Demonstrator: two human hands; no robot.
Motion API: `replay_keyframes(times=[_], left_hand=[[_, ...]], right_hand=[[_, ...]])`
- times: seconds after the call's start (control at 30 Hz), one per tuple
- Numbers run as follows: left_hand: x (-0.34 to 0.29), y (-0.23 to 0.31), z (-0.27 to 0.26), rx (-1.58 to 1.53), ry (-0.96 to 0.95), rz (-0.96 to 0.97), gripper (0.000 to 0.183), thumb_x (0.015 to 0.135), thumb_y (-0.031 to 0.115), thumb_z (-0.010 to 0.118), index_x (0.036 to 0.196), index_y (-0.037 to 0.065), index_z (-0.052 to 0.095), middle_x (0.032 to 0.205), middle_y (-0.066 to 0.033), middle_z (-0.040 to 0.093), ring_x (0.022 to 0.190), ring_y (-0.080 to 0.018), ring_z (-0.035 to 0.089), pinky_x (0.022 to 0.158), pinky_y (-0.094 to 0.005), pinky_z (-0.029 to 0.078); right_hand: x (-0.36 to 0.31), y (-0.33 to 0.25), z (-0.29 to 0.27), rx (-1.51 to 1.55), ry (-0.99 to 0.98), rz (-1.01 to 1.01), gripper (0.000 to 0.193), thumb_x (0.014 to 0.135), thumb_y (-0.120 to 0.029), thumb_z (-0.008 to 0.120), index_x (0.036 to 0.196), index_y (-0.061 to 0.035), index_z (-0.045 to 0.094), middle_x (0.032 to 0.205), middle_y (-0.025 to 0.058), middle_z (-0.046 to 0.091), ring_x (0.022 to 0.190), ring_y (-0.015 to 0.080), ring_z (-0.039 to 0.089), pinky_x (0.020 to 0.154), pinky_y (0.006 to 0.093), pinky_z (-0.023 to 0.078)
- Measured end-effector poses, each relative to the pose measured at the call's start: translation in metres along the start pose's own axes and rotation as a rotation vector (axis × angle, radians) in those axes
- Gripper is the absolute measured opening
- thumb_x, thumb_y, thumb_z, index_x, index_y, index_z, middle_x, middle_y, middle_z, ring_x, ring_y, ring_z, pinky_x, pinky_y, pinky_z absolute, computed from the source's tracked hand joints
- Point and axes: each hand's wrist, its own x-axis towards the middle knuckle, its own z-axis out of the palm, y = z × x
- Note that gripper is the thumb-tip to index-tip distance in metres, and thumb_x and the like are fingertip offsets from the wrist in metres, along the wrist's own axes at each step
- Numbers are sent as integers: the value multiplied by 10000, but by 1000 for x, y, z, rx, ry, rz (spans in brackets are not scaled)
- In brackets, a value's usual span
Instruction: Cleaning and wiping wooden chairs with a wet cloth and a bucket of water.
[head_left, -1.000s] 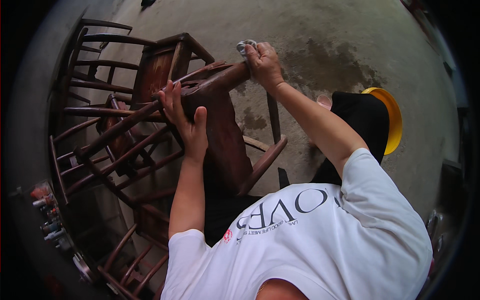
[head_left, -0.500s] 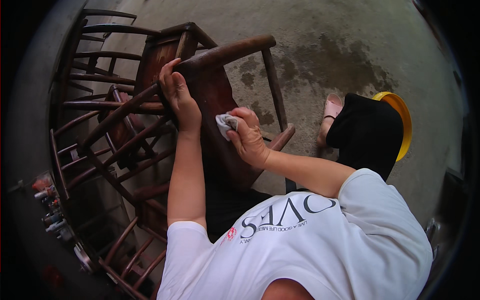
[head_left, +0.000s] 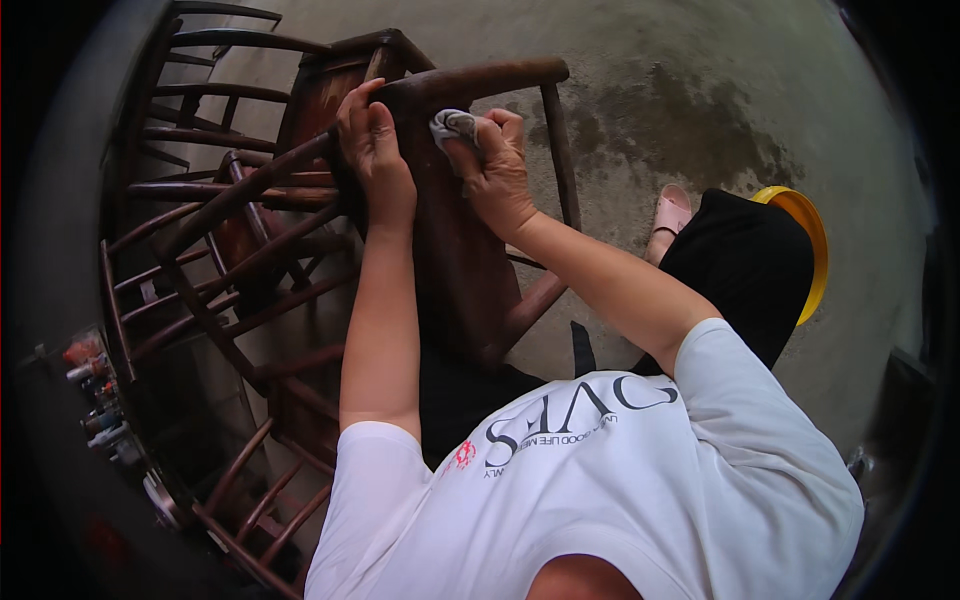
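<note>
A dark brown wooden chair (head_left: pixel 450 270) lies tipped over in front of me, its broad flat panel facing up and its round legs sticking out. My left hand (head_left: pixel 378 165) rests against the panel's far left edge, fingers stretched out and thumb raised beside the joint of a leg. A crumpled white-grey cloth (head_left: pixel 453 125) is pinched in my right hand (head_left: pixel 497 175), which presses it against the upper part of the panel near the far leg. The fingertips under the cloth are partly hidden.
More dark wooden chairs (head_left: pixel 235 190) crowd the left side, their rails interlaced. Bottles and small items (head_left: pixel 100 410) line a dark surface at far left. A yellow round rim (head_left: pixel 812 250) shows behind my black-clad leg (head_left: pixel 750 265). Wet patches (head_left: pixel 680 130) darken the concrete floor.
My right hand has slid the cloth away from me, up along the panel. My left hand and the chair have shifted slightly up and right in view.
</note>
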Motion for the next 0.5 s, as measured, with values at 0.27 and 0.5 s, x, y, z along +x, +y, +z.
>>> replay_keyframes(times=[0.27, 0.5], left_hand=[[-2, -5, -8, -9, 15, -6, 306, 946, 332, 459, 1093, 75, 535, 1099, -46, 475, 1064, -170, 437, 952, -301, 311], [-2, -6, -15, -26, -18, -6, 323, 942, 338, 468, 1122, 76, 526, 1138, -57, 460, 1111, -174, 417, 980, -303, 290]], right_hand=[[-112, -9, -65, -139, -440, -158, 304, 652, -179, 742, 914, -143, 593, 1073, 108, 442, 1000, 298, 455, 821, 387, 380], [-84, -11, -64, -149, -528, -296, 319, 628, -172, 746, 912, -128, 606, 1108, 107, 408, 1042, 301, 423, 877, 408, 345]])
